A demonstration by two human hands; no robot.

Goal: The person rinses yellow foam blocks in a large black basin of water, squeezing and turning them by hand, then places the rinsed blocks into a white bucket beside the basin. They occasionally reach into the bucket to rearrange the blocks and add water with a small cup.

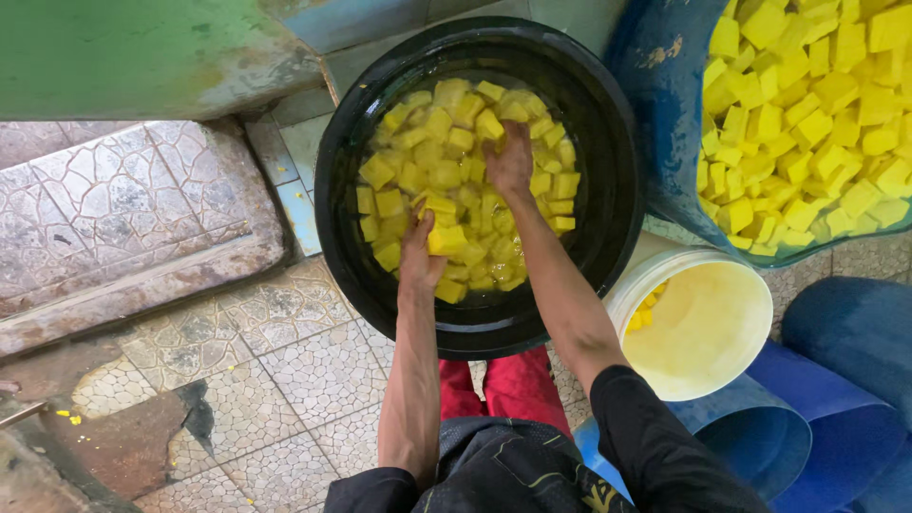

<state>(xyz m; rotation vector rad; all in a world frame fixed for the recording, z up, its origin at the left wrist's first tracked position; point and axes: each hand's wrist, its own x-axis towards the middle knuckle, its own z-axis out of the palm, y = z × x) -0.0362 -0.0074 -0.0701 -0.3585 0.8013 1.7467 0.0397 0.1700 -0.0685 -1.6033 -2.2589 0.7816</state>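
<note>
A large black tub on the floor holds yellowish liquid and several yellow cubes. Both my hands are down in it. My left hand is at the near side of the tub, its fingers closed around a yellow cube at the surface. My right hand is further back near the middle, palm down among the floating cubes with its fingertips under the liquid; whether it holds one is hidden.
A blue tub heaped with yellow cubes stands at the upper right. A white bucket with a few cubes sits right of the black tub, above blue containers. Worn tiled floor and a stone step lie to the left.
</note>
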